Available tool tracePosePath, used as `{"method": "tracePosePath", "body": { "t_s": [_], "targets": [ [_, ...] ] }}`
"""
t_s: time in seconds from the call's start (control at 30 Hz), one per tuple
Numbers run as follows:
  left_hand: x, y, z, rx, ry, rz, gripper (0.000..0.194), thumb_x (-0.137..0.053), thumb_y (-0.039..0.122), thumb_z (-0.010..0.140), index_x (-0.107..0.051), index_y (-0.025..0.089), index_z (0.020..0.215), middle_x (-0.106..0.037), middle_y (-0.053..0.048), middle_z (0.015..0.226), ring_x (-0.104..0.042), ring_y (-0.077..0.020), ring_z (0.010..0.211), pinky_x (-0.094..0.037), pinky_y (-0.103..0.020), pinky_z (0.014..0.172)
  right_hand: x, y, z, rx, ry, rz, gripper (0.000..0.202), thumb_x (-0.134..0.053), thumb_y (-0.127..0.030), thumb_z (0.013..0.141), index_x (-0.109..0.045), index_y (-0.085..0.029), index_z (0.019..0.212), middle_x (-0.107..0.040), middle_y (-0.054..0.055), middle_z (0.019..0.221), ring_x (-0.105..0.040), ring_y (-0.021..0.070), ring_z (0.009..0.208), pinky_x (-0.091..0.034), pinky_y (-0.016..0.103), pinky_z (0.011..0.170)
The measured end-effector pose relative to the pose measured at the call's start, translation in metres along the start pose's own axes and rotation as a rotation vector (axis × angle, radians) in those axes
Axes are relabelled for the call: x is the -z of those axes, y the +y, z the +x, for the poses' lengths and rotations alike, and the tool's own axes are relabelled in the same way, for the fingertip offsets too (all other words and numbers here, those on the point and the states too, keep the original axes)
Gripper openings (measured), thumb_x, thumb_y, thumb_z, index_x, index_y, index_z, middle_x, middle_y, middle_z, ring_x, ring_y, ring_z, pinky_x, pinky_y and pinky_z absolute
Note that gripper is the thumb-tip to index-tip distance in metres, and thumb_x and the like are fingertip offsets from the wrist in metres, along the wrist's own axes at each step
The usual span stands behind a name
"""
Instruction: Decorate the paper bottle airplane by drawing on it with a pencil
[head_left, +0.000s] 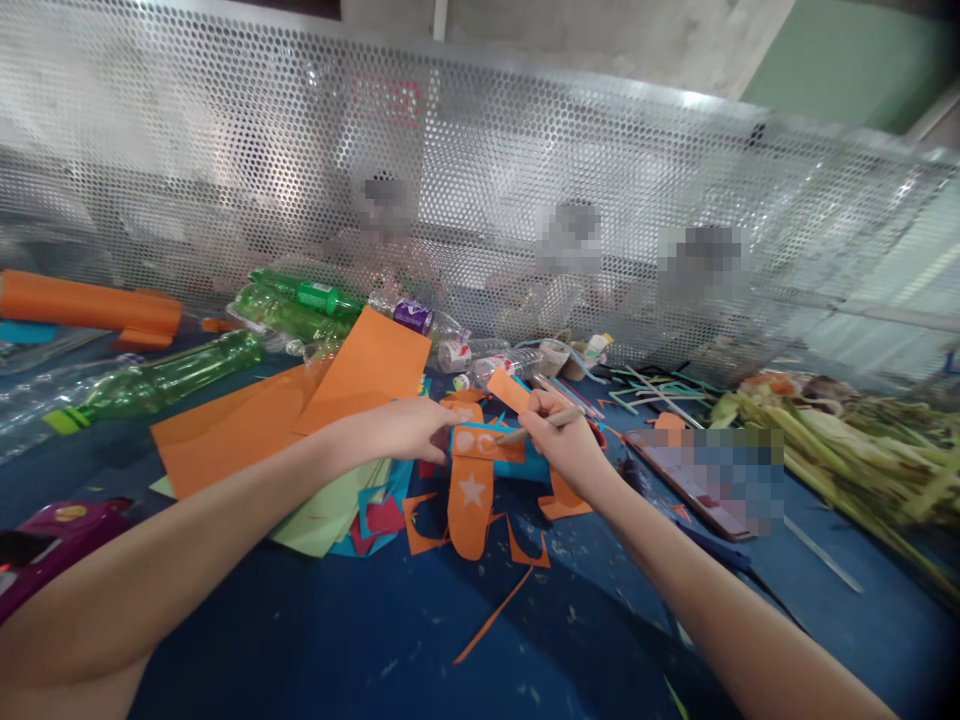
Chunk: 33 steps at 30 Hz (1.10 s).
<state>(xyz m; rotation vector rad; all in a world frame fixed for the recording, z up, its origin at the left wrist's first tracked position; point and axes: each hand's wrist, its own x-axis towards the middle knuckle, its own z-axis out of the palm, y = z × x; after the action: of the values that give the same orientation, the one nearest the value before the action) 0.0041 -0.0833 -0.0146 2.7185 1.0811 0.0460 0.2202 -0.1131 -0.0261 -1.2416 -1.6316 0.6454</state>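
An orange and blue paper model (472,515) lies at the middle of the table, with a pale star on its rounded orange strip and pale round marks above it. My left hand (420,430) rests at the model's left end, its fingers bent against it. In my right hand (559,437) is a thin brownish pen (513,437), its tip on the orange band beside the round marks. A small orange paper piece (508,390) sticks up just behind the fingers of my right hand.
Orange sheets (232,425) and pale green paper (322,515) lie left, scraps (424,525) around the model. Green bottles (180,375) stand behind left; a phone (694,490) and dry husks (840,450) are right. A perforated metal screen (480,200) runs behind, people beyond it.
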Motion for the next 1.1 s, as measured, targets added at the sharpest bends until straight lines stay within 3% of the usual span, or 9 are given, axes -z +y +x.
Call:
{"method": "tracePosePath", "body": {
  "t_s": [1.1],
  "targets": [
    [-0.0004,-0.0003,-0.0004,0.007,-0.003,-0.006,0.046,-0.067,0.024,0.072,-0.058,0.025,0.117,-0.067,-0.004,0.093,-0.06,-0.0205,0.078,-0.037,-0.024,0.059,0.0,0.0008,0.0003,-0.011,-0.022,0.02,0.025,-0.05,-0.021,0.068,-0.029,-0.023,0.054,-0.029,-0.008,0.045,-0.028,0.0083,0.039,-0.02,0.024,0.041]
  ]
}}
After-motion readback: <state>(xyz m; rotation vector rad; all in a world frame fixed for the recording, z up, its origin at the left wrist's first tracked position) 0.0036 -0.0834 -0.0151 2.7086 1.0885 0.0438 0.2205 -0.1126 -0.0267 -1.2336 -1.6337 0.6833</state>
